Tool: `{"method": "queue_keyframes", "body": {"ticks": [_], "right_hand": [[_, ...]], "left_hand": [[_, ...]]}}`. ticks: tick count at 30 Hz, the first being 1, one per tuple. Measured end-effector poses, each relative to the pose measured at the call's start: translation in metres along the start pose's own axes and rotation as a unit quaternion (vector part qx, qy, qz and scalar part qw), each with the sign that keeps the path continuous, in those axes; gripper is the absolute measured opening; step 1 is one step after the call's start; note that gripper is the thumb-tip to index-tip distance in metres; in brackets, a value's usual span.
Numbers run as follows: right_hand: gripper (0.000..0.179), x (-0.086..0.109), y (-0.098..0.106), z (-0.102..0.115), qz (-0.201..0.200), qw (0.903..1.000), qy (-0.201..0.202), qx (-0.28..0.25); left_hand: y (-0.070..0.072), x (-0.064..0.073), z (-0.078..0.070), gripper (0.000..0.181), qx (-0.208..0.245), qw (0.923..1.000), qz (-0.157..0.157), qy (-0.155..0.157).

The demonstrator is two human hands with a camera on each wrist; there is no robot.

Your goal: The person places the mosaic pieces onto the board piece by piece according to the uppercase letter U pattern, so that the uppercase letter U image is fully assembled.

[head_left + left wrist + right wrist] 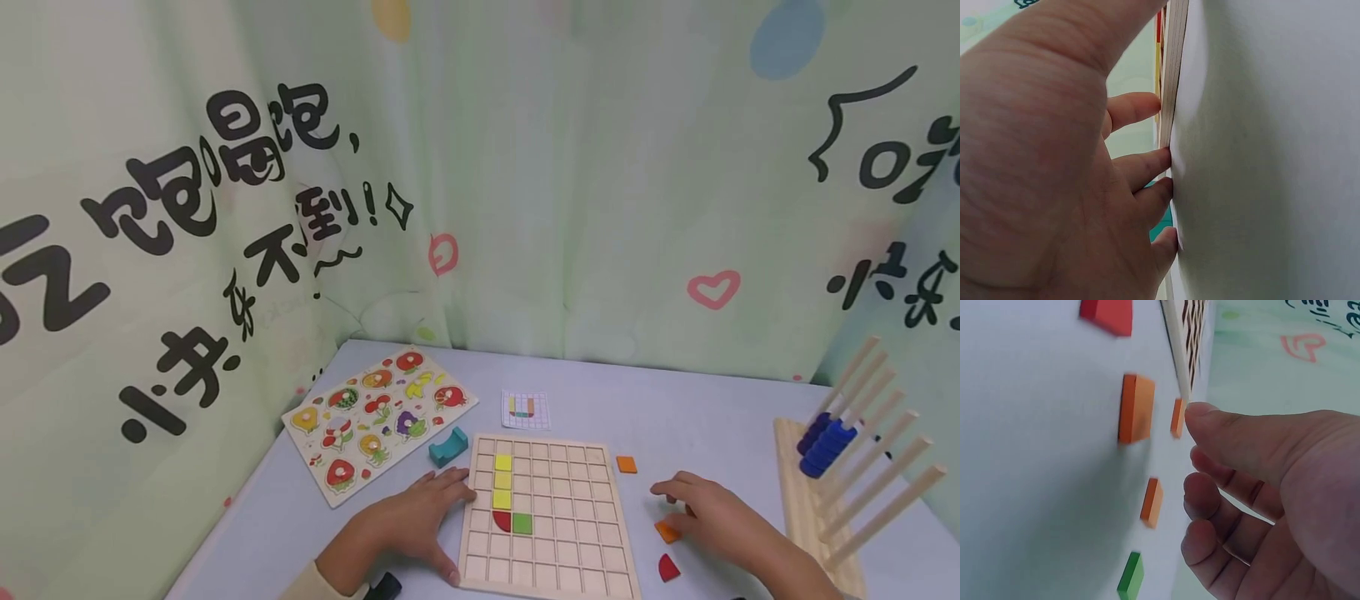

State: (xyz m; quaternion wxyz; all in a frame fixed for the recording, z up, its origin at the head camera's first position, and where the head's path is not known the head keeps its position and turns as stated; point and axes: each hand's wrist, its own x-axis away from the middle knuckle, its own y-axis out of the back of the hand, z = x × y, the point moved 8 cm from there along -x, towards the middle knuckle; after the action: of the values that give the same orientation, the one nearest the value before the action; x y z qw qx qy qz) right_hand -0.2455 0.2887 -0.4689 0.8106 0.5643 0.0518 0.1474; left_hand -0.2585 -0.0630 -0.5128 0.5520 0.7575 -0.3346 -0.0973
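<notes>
A wooden grid board (568,508) lies on the table, with three yellow square tiles (502,480) in a column, a red quarter-round tile (502,522) below them and a green square tile (522,523) beside that. My left hand (420,518) rests along the board's left edge, thumb and fingertips spread against it. To the right of the board, my right hand (716,518) hovers low with loosely bent fingers, holding nothing. Under its fingertips in the head view is an orange tile (667,532). The right wrist view shows several loose tiles, including a green tile (1130,576) hidden from the head view.
A loose orange tile (626,464) and a red quarter-round tile (668,568) lie right of the board. Behind it sits a small pattern card (542,417). A fruit puzzle board (393,392) and a teal curved block (448,447) are at left; a pegged bead stand (787,467) stands at right.
</notes>
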Motion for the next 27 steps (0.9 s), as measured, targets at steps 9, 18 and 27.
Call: {"method": "queue_keyframes", "body": {"ticks": [9,18,27], "right_hand": [[0.038,0.004,0.004,-0.026,-0.011,0.9994,-0.026,0.02],[0.037,0.004,0.006,-0.045,0.003,0.9973,-0.067,0.03],[0.041,0.004,0.004,-0.052,0.002,0.9944,-0.083,0.064]], "left_hand": [[0.0,0.0,-0.001,0.097,0.001,1.0,-0.001,0.003],[0.001,0.001,-0.001,0.097,0.002,1.0,-0.003,0.005],[0.0,0.0,0.0,0.098,0.004,1.0,-0.002,0.006]]}}
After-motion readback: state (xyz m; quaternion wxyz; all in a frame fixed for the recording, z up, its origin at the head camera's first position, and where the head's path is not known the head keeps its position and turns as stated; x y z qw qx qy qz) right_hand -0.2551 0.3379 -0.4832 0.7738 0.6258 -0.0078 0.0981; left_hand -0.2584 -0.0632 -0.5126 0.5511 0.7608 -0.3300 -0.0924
